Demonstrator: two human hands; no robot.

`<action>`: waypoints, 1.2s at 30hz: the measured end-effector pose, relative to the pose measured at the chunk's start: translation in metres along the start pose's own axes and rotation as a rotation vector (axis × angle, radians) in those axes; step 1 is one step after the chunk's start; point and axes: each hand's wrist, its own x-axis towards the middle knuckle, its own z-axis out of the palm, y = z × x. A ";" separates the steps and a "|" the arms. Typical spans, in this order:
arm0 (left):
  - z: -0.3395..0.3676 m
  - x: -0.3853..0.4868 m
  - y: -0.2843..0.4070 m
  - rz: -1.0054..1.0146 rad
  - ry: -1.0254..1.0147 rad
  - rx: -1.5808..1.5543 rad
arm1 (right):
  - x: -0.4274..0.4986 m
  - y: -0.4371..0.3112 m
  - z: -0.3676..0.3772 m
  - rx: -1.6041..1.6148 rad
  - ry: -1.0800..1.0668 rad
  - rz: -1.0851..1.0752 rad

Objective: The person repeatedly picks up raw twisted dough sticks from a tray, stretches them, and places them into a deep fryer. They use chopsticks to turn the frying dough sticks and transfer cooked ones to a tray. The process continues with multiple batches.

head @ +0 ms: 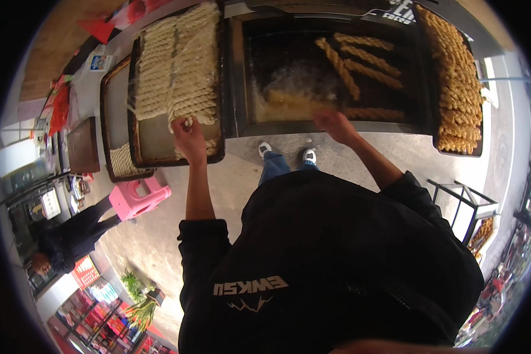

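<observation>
My left hand (189,139) is at the front of a dark-rimmed tray (152,141), its fingers pinched on the near end of a raw dough twist (171,106). Rows of pale raw twists (155,66) fill the far part of that tray, partly under clear plastic film. My right hand (335,127) hangs over the front edge of a deep fryer (287,129); its fingers are curled and blurred, and whether they hold anything is unclear. Several browned twists (374,58) float at the right of the dark oil. Foam and steam (292,95) hide what fries at the left.
A tray of golden fried twists (455,88) stands right of the fryer. Beneath the raw-dough tray lies another tray (117,101) with more twists. A pink plastic stool (137,199) is on the floor at left, near another person (66,239). A metal-framed stand (462,199) is at right.
</observation>
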 end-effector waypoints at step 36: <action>0.128 -0.030 0.094 -0.860 -0.432 -1.135 | -0.023 0.021 -0.097 0.788 0.434 -0.016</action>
